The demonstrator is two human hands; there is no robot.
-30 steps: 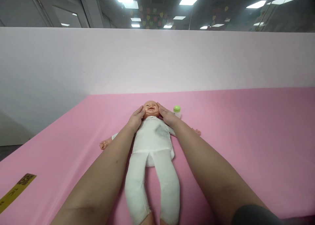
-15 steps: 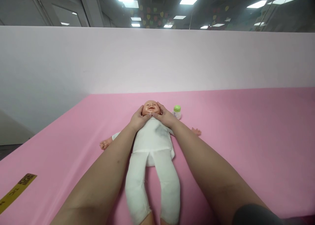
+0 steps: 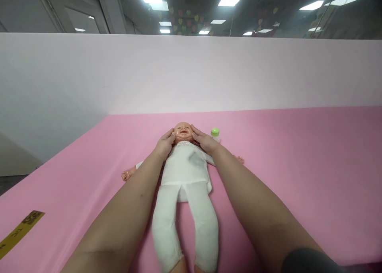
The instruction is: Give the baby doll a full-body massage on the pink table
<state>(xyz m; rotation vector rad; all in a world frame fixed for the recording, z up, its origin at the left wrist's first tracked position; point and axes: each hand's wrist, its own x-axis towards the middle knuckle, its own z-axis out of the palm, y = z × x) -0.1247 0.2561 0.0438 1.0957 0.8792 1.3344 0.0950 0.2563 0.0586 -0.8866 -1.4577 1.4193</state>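
As my two forearms [image 3: 119, 209] stretched up from the bottom of the frame, they led to a baby doll [image 3: 184, 167] lying on its back along the middle of the picture, its head [image 3: 183, 131] near the centre and its legs [image 3: 205, 225] running off the bottom edge. My left grip [image 3: 165, 145] rested against the side of the head nearer the frame's left, and my right grip [image 3: 205, 141] against the opposite side; each was spread rather than clenched, with fingers extended along the head. Placed evenly like this, they seemed meant to steady the head without covering its front. Some fingertips were hidden, so I could not tell whether any supported it from beneath. The doll's arms [image 3: 129, 174] splayed outward, partly covered by my forearms, which probably left both sides of the head free to reach. Just beyond my right wrist [image 3: 217, 150] stood a green-lidded jar [image 3: 215, 132], seemingly set aside but close. Doll and jar were on a pink counter [image 3: 298, 165], backed by a white panel [image 3: 191, 74]; a yellow strip [image 3: 18, 235] lay at the lower left.
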